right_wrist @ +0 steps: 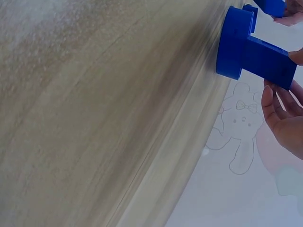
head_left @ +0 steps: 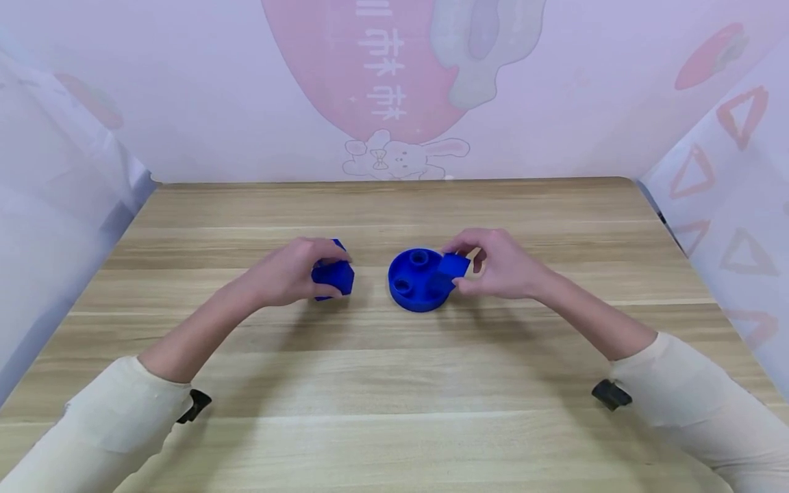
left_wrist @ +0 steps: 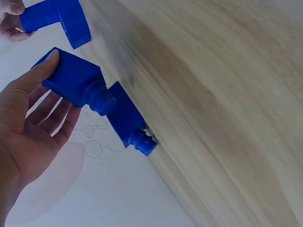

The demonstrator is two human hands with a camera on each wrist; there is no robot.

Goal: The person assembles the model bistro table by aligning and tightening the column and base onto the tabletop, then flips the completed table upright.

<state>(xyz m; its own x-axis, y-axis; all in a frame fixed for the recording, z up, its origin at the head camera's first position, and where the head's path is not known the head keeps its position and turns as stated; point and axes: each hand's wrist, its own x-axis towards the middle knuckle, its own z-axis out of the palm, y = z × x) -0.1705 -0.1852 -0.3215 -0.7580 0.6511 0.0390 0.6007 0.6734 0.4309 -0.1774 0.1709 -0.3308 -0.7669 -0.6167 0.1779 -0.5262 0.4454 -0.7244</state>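
My left hand (head_left: 296, 270) grips a blue block (left_wrist: 73, 78) with a ridged round stub at one end, thumb on one side and fingers on the other. A second blue block (left_wrist: 124, 113) of the same kind lies on the table close by, mostly hidden behind the left hand in the head view. To the right sits a shallow round blue base (head_left: 409, 302) with hollow round posts inside. My right hand (head_left: 502, 267) pinches an upright blue block (right_wrist: 270, 64) between thumb and fingers. That block rises from the base's right side; its lower end is hidden.
Everything rests on a light wood-grain table (head_left: 394, 411). A pale printed wall sheet (head_left: 216, 103) stands along the table's far edge, with more sheeting at both sides. A small black piece (head_left: 611, 394) shows at the right sleeve, and another black piece (head_left: 194, 405) at the left sleeve.
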